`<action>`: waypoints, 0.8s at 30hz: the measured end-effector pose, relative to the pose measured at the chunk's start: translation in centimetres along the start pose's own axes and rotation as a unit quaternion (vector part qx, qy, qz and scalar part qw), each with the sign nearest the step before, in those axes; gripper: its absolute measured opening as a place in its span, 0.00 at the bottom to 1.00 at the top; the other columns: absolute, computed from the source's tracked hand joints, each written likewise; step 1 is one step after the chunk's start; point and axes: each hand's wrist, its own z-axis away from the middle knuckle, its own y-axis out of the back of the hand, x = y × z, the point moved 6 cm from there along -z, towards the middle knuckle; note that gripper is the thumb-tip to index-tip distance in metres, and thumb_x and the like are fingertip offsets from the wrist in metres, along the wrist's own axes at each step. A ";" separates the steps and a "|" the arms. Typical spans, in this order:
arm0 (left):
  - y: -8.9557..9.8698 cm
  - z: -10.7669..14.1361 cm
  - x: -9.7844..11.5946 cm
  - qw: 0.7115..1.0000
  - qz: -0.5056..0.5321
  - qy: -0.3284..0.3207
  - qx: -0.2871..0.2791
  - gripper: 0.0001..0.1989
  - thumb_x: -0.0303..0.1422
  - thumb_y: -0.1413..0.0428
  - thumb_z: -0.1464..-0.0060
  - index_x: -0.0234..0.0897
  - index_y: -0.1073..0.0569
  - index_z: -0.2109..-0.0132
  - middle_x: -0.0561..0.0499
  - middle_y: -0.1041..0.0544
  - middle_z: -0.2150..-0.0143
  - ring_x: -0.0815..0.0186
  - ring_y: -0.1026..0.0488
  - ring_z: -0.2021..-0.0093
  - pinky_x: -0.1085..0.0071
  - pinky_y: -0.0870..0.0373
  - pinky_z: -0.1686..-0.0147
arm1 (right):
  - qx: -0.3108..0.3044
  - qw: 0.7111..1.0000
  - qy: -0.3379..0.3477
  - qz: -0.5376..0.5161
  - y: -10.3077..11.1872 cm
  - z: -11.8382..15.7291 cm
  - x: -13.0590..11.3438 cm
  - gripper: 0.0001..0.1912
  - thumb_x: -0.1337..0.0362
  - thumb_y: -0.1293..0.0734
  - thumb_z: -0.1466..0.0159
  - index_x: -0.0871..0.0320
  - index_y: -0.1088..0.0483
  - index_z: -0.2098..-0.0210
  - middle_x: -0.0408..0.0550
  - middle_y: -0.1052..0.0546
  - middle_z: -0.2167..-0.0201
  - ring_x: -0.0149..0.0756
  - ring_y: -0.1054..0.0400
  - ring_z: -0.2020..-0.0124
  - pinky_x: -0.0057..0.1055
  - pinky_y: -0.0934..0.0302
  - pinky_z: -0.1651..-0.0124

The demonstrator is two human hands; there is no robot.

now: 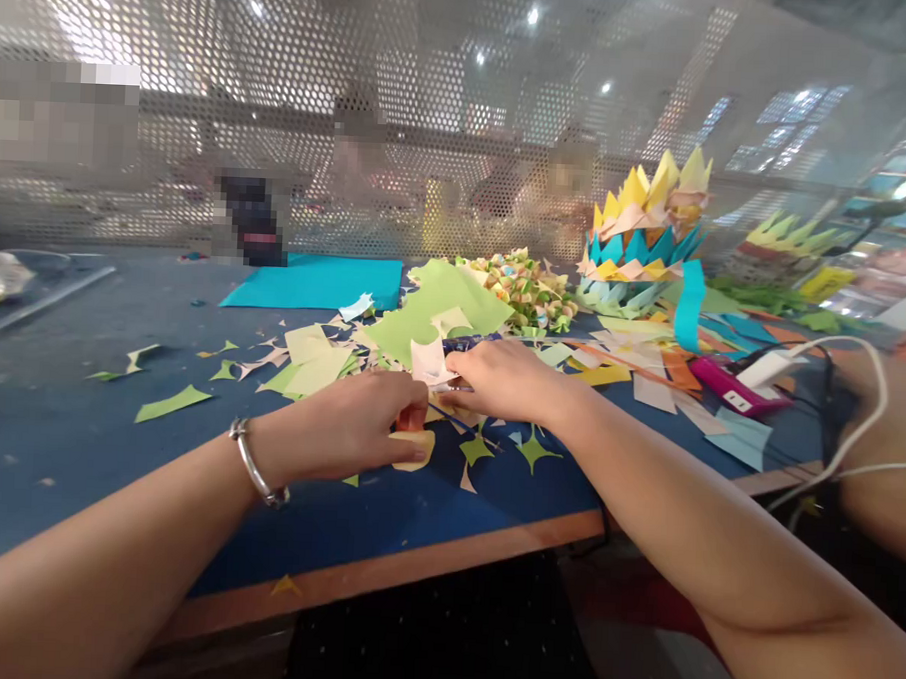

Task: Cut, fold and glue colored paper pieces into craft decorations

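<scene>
My left hand (359,421), a silver bangle on its wrist, is closed with a small pale yellow paper piece (412,452) pinched between thumb and fingers. Just right of it, my right hand (500,380) reaches low into the paper scraps, its fingers stretched out and slightly apart. Its fingertips are beside a pale pink paper scrap (429,362) and are partly hidden by it. Beyond the hands lies a large light green sheet (451,304) with cut-out edges. Star-shaped green offcuts (532,450) lie near the right forearm.
A flat blue sheet (320,282) lies behind, beside a heap of small folded paper pieces (526,288). A tiered folded-paper model (641,243) stands at the right, near a magenta power strip (736,387) with white cables. Perforated metal mesh (449,79) rises behind the blue table (64,473). Another person's arm (887,454) is at far right.
</scene>
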 end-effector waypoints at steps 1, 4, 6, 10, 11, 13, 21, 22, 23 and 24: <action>0.0 -0.1 -0.2 1.000 0.006 0.000 0.002 0.06 0.37 0.44 0.49 0.39 0.29 0.66 0.51 0.26 0.69 0.62 0.31 0.71 0.69 0.44 0.74 | -0.004 1.000 -0.004 -0.002 0.0 0.0 0.0 0.17 0.53 0.34 0.33 0.62 0.25 0.59 0.59 0.20 0.67 0.48 0.26 0.64 0.32 0.51 0.71; -0.1 -0.3 -0.6 0.999 0.037 -0.009 0.007 0.07 0.34 0.44 0.49 0.40 0.28 0.61 0.51 0.25 0.69 0.63 0.31 0.72 0.70 0.44 0.75 | -0.003 1.000 -0.012 -0.016 -0.1 0.1 0.0 0.16 0.53 0.33 0.34 0.62 0.25 0.60 0.58 0.21 0.68 0.47 0.26 0.66 0.32 0.53 0.72; 0.1 -0.5 -1.0 0.998 0.064 -0.015 0.009 0.10 0.33 0.43 0.49 0.40 0.27 0.58 0.52 0.25 0.69 0.64 0.31 0.73 0.71 0.43 0.75 | -0.002 0.999 -0.015 -0.029 -0.1 0.2 -0.1 0.16 0.53 0.33 0.34 0.61 0.26 0.62 0.57 0.22 0.70 0.46 0.27 0.67 0.32 0.54 0.73; 1.1 -1.1 -2.2 0.989 0.140 -0.011 0.052 0.07 0.35 0.41 0.50 0.38 0.26 0.64 0.52 0.26 0.71 0.66 0.31 0.72 0.71 0.40 0.74 | 0.000 0.998 -0.014 -0.061 0.1 0.4 -0.3 0.14 0.54 0.34 0.34 0.60 0.25 0.63 0.55 0.23 0.71 0.42 0.28 0.69 0.32 0.55 0.73; 1.5 -1.2 -2.6 0.980 0.183 -0.002 0.072 0.07 0.37 0.41 0.50 0.38 0.26 0.66 0.52 0.26 0.72 0.66 0.31 0.72 0.71 0.39 0.73 | 0.001 0.998 -0.014 -0.068 0.2 0.5 -0.4 0.14 0.55 0.34 0.34 0.60 0.25 0.63 0.54 0.23 0.71 0.41 0.29 0.70 0.32 0.55 0.73; 2.0 -1.3 -3.5 0.954 0.276 0.016 0.114 0.09 0.38 0.39 0.51 0.38 0.29 0.68 0.54 0.27 0.73 0.67 0.31 0.73 0.71 0.37 0.73 | 0.000 0.997 -0.019 -0.076 0.4 0.5 -0.4 0.13 0.56 0.35 0.34 0.61 0.25 0.63 0.54 0.24 0.72 0.40 0.30 0.71 0.32 0.54 0.73; 2.0 -1.4 -5.2 0.825 0.521 0.063 0.207 0.11 0.29 0.36 0.52 0.35 0.30 0.63 0.55 0.27 0.70 0.71 0.28 0.70 0.74 0.32 0.69 | 0.114 0.989 -0.038 -0.092 2.0 0.6 0.6 0.13 0.58 0.36 0.33 0.60 0.25 0.59 0.51 0.22 0.73 0.38 0.32 0.72 0.32 0.53 0.71; 1.9 -1.5 -5.3 0.815 0.537 0.068 0.208 0.11 0.29 0.36 0.52 0.34 0.29 0.61 0.53 0.26 0.69 0.70 0.27 0.69 0.73 0.31 0.68 | 0.139 0.984 -0.025 -0.110 2.3 0.8 0.5 0.12 0.58 0.36 0.33 0.60 0.26 0.58 0.50 0.22 0.71 0.37 0.32 0.71 0.32 0.51 0.70; 1.8 -1.5 -5.3 0.809 0.546 0.072 0.207 0.11 0.29 0.37 0.51 0.34 0.28 0.60 0.52 0.25 0.67 0.70 0.26 0.67 0.73 0.31 0.67 | 0.161 0.979 -0.006 -0.128 2.5 0.9 0.3 0.12 0.58 0.36 0.33 0.59 0.26 0.56 0.50 0.21 0.70 0.36 0.32 0.71 0.32 0.50 0.69; 1.8 -1.5 -5.2 0.805 0.552 0.073 0.205 0.11 0.29 0.37 0.51 0.34 0.28 0.59 0.52 0.24 0.67 0.69 0.26 0.66 0.72 0.30 0.66 | 0.179 0.974 0.014 -0.141 2.7 1.1 0.0 0.13 0.59 0.36 0.33 0.59 0.27 0.54 0.49 0.21 0.68 0.35 0.33 0.72 0.32 0.49 0.68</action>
